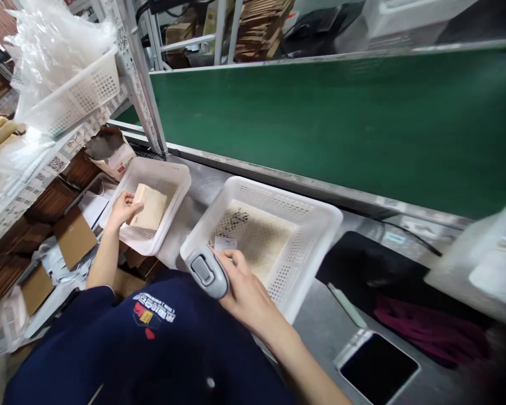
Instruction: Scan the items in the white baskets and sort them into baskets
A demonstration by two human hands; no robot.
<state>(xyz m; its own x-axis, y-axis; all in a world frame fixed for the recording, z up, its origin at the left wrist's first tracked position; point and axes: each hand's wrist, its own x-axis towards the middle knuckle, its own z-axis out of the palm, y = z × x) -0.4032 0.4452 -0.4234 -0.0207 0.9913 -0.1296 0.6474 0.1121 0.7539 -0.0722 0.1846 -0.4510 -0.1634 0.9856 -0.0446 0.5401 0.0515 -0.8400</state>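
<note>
My left hand (124,211) is closed on one edge of a beige packet (150,207), thumb on its near face and fingers behind. The packet is tilted within the smaller white basket (181,179). My right hand (247,289) is wrapped round a grey handheld barcode scanner (208,271), over the near-left rim of the larger white basket (320,212). Inside that basket, just beyond the scanner, lies a small white slip (225,243). Dark marks show on the basket's floor near it. The scanner's lower part is hidden in my fingers.
A green conveyor belt (320,124) runs behind the metal bench. On the right are a black-screened device (379,368), a pale green stick-like object (346,305) and a purple cloth (430,332). At left, a shelf holds a basket (84,95) of plastic bags above stacked cardboard.
</note>
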